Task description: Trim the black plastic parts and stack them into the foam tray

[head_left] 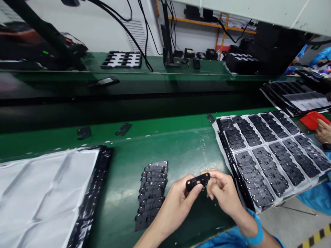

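A small black plastic part (198, 181) with yellowish contacts is held between both my hands just above the green table (178, 144). My left hand (178, 199) pinches its left end and my right hand (224, 191) grips its right end, fingers curled. Just left of my hands lies an overlapping row of similar black parts (152, 193) on the table. To the right sits a tray (269, 155) whose white-lined compartments are filled with several stacks of the same parts.
A stack of black trays covered by a white sheet (46, 196) sits at the left. A dark conveyor belt (129, 106) runs across behind, carrying loose parts. Another person's hand (323, 131) rests by a red box (311, 120) at the far right.
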A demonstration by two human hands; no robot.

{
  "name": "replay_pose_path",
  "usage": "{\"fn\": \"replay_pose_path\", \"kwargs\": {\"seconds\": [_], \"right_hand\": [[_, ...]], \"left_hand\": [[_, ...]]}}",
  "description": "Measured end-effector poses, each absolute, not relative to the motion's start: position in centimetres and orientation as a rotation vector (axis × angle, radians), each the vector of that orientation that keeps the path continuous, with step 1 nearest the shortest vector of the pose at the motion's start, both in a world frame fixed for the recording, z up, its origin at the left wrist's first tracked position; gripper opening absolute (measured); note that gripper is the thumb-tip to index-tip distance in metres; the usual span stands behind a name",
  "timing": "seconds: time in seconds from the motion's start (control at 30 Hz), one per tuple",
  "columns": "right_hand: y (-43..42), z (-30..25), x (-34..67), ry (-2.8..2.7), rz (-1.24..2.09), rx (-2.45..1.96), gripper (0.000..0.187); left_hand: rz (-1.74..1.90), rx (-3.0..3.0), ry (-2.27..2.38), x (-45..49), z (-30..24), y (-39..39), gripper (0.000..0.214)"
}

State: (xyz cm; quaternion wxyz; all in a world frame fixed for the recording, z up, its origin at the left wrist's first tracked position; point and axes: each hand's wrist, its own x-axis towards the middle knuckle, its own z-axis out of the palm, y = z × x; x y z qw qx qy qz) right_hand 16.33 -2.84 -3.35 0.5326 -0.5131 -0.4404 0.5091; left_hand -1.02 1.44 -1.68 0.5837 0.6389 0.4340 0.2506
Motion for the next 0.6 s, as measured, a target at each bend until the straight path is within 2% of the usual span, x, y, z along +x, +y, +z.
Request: {"fn": "replay_pose_path", "kwargs": {"seconds": [0.1,0.27,0.37,0.6], "right_hand": [[-3.0,-2.8,17.7,-1.143,1.193,-1.263,0.032],[-3.1,-1.8,17.3,-1.302,1.062,-1.388,0.024],[-3.2,-1.7,16.4,-1.341,1.065,-1.347,0.036],[-3.6,-1.6,15.6,-1.355,1.053,-1.285,0.037]], "left_hand": [[0.583,1.485,1.015,-0.9,-1.6,1.7,0.034],[0.596,1.495,0.929,-1.0,-0.5,1.7,0.034],[0.626,1.472,0.891,-1.3,-0.3,1.3,0.04],[0.719,1.468,0.903,-1.7,-1.5,0.7,0.043]]}}
